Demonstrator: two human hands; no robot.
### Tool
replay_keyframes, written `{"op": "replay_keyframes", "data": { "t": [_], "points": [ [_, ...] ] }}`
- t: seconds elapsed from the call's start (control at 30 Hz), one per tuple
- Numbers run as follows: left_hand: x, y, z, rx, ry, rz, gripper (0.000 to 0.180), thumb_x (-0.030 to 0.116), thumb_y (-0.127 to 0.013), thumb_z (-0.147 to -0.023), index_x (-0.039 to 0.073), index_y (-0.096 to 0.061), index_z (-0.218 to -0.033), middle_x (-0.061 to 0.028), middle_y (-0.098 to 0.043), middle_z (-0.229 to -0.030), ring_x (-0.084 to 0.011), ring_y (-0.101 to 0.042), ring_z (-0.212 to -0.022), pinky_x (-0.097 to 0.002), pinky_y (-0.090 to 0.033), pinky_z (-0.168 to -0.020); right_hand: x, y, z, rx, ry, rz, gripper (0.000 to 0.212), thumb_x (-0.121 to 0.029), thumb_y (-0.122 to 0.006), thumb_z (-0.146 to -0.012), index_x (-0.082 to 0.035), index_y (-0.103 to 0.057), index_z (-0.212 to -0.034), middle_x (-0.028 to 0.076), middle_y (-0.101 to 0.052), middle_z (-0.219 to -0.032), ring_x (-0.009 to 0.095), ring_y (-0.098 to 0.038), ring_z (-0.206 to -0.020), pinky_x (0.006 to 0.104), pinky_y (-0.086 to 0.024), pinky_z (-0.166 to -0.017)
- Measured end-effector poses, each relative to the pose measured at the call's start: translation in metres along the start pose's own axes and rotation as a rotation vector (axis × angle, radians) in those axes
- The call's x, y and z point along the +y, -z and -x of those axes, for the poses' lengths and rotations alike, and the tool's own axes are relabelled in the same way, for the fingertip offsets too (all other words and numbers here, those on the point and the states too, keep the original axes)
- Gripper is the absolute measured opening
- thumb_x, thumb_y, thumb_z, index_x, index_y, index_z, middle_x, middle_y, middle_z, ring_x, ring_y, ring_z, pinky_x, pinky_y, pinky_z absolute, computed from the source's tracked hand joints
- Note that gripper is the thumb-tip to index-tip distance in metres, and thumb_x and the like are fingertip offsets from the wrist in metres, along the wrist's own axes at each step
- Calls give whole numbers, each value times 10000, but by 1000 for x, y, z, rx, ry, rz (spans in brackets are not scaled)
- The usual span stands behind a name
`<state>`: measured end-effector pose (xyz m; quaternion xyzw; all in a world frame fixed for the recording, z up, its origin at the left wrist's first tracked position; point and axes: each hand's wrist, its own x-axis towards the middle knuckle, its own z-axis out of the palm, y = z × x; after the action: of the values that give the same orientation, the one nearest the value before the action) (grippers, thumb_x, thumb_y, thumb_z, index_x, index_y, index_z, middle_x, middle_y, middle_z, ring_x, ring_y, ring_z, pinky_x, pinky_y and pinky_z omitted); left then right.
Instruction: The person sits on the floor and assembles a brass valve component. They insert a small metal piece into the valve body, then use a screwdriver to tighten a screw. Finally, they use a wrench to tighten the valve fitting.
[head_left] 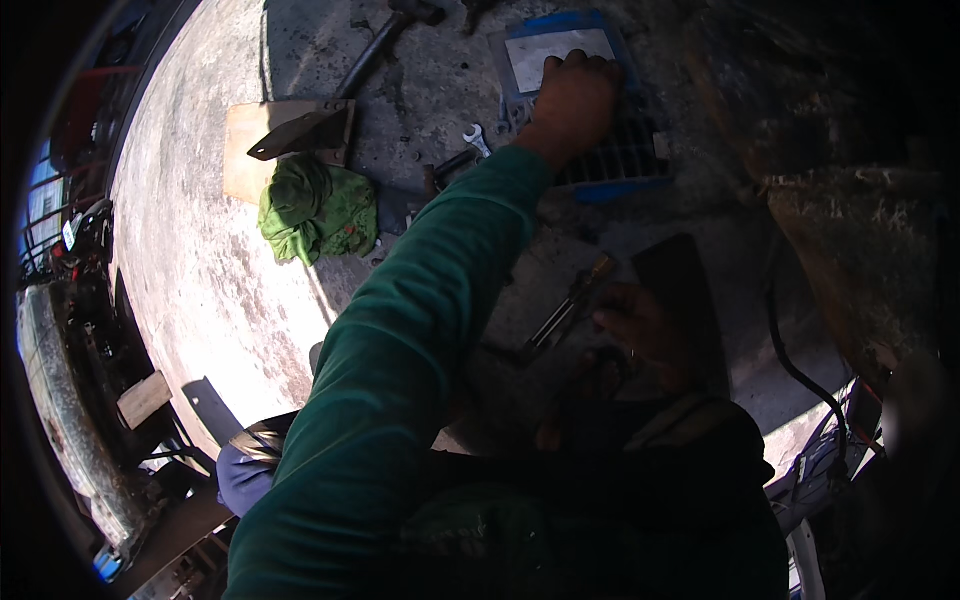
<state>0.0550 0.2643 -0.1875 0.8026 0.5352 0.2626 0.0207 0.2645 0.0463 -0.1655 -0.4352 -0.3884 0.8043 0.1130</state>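
My left arm in a green sleeve stretches forward to a blue-edged tool case (622,190) with a pale panel and dark slots. Over that case my left hand (575,105) is closed, knuckles up; its fingertips and anything in them are hidden. In the shadow close to my body, my right hand (640,325) has its fingers curled in; I cannot make out what they hold. Just left of it lies a slim metal tool (560,312) with a brass-coloured end. A dark flat plate (685,300) is behind the right hand.
A green cloth (318,210) lies beside a cardboard piece (243,150) with a dark blade-like metal piece (300,133) on it. Farther off is a hammer (375,55). An open-end wrench (476,138) rests left of the case. A black cable (797,370) hangs at the right.
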Motion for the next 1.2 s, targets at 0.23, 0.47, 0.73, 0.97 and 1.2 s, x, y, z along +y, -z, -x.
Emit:
{"op": "replay_keyframes", "data": {
  "t": [0.23, 0.47, 0.73, 0.97, 1.2],
  "points": [
    [3, -8, 10, 29, -4, -45, 202, 229, -678, -827, 118, -787, -956, -98, -624, -1236, -337, -564, -1164, -520, -441, -950, -6, 0, 4, -8, -14, -26, 128, -72, -663, -945, -26, -688, -1061, -2, -657, -901, 72, -591, -837, 264, -498, -749],
    [-9, -28, 12, 39, 65, 89, 255, 289, -701, -837, 63, -779, -924, -146, -635, -1246, -388, -611, -1101, -527, -521, -884, 3, 3, 3, -5, 35, -34, 123, -76, -668, -944, -26, -690, -1054, -5, -656, -903, 70, -589, -840, 264, -496, -751],
    [-18, -41, 5, 82, 251, 359, 225, 212, -687, -823, 29, -736, -945, -180, -674, -1024, -374, -684, -969, -478, -565, -822, -13, -3, 7, 14, -43, -34, 116, -87, -672, -943, -30, -690, -1042, -3, -652, -878, 71, -588, -818, 260, -494, -732],
    [-9, -28, 7, 42, -9, 232, 234, 207, -706, -792, 59, -736, -971, -186, -675, -1025, -384, -658, -988, -518, -546, -841, -10, 0, 6, 13, -58, -26, 99, -96, -672, -945, -35, -684, -1022, -5, -651, -870, 67, -589, -812, 257, -492, -721],
    [-7, -39, 7, 80, 117, 290, 244, 258, -722, -788, 82, -750, -954, -171, -659, -1078, -388, -642, -1007, -546, -525, -845, -12, -3, 6, 22, -61, -18, 105, -93, -669, -944, -35, -684, -1030, -4, -653, -887, 71, -589, -832, 263, -490, -737]
  ]
}}
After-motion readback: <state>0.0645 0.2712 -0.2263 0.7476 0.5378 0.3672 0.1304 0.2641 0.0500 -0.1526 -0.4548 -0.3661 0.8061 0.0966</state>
